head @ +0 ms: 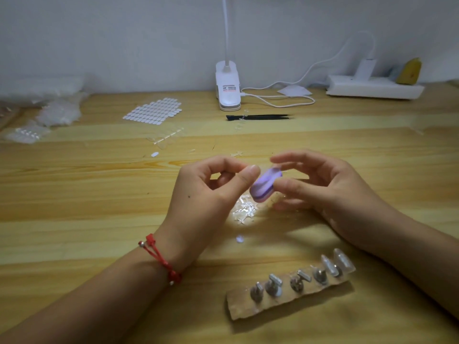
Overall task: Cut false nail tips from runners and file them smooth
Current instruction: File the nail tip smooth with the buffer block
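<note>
**One Sticker, Too Fuzzy to Read**

Only one spot has any writing on it. A small sticker (228, 88) sits on top of the white clip lamp (227, 101), which stands at the back of the wooden table (74, 194). The sticker has a red stripe and some tiny dark print next to it. The print is too small and too blurry to make out a single letter or number. No words can be read here.
</note>
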`<state>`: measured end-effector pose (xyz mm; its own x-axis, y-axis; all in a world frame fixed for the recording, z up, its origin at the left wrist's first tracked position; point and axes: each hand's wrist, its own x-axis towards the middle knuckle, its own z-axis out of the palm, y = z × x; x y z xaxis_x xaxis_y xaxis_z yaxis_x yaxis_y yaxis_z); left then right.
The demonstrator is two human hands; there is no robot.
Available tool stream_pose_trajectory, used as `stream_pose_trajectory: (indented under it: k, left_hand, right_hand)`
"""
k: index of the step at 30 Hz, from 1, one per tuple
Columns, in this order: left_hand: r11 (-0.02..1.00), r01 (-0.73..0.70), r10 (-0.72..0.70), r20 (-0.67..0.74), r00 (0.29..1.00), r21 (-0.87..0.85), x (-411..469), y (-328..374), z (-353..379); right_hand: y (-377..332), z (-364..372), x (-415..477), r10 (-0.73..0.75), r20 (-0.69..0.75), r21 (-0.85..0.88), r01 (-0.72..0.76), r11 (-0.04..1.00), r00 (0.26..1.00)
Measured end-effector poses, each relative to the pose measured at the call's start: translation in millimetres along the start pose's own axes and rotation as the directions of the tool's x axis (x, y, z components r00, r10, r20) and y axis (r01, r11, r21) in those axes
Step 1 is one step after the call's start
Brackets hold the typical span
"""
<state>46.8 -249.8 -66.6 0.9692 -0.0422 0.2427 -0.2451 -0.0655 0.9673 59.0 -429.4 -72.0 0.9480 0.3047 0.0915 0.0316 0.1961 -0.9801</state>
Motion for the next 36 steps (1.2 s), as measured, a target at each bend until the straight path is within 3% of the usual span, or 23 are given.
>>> stream_pose_trajectory:
  k: [4, 8, 12, 15, 19, 23, 26, 31, 33, 36]
  left_hand:
    - [1.000, 0.016, -0.016, 0.013, 1.000, -0.005, 0, -1, 0]
    - [1.000, 0.023, -0.023, 0.021, 1.000, -0.001, 0, 0, 0]
    - [0.999, 0.037, -0.037, 0.002, 0.999, -0.001, 0, -2, -1]
    - [1.000, 0.028, -0.028, -0.006, 1.000, 0.006, 1, -1, -1]
    - [0.999, 0.045, -0.045, 0.016, 0.999, -0.002, 1, -1, 1]
    - [0.999, 0.030, -0.030, -0.005, 1.000, 0.028, 2, -2, 2]
    - [0.999, 0.044, -0.044, 0.016, 0.999, 0.009, 2, -5, 2]
    - [0.999, 0.019, -0.019, 0.017, 1.000, 0.039, 3, -7, 1]
    - [0.993, 0.007, -0.010, 0.029, 1.000, 0.122, 3, -8, 4]
    - [0.997, 0.018, -0.018, -0.005, 1.000, 0.070, 3, -4, 4]
  right_hand:
    - [0, -8, 4, 0.035, -0.101, 0.230, -0.011, 0.973, 0.994]
    - [0, -2, 2, 0.010, -0.014, 0.090, -0.009, 0.996, 1.000]
    - [0, -8, 5, 0.021, -0.107, 0.209, 0.002, 0.978, 0.994]
    - [1, -2, 4, -0.002, -0.036, 0.043, 0.004, 0.999, 0.999]
    - [0, -9, 7, 0.001, -0.099, 0.164, 0.015, 0.986, 0.995]
    - [2, -3, 4, -0.030, -0.017, -0.007, 0.029, 1.000, 0.999]
    - [2, -11, 8, -0.025, -0.094, 0.139, 0.038, 0.990, 0.995]
    - [3, -7, 7, -0.064, -0.012, -0.013, 0.064, 0.998, 0.998]
    - [3, -11, 9, -0.053, -0.081, 0.058, 0.057, 0.997, 0.995]
    - [1, -14, 10, -0.048, -0.116, 0.102, 0.060, 0.993, 0.992]
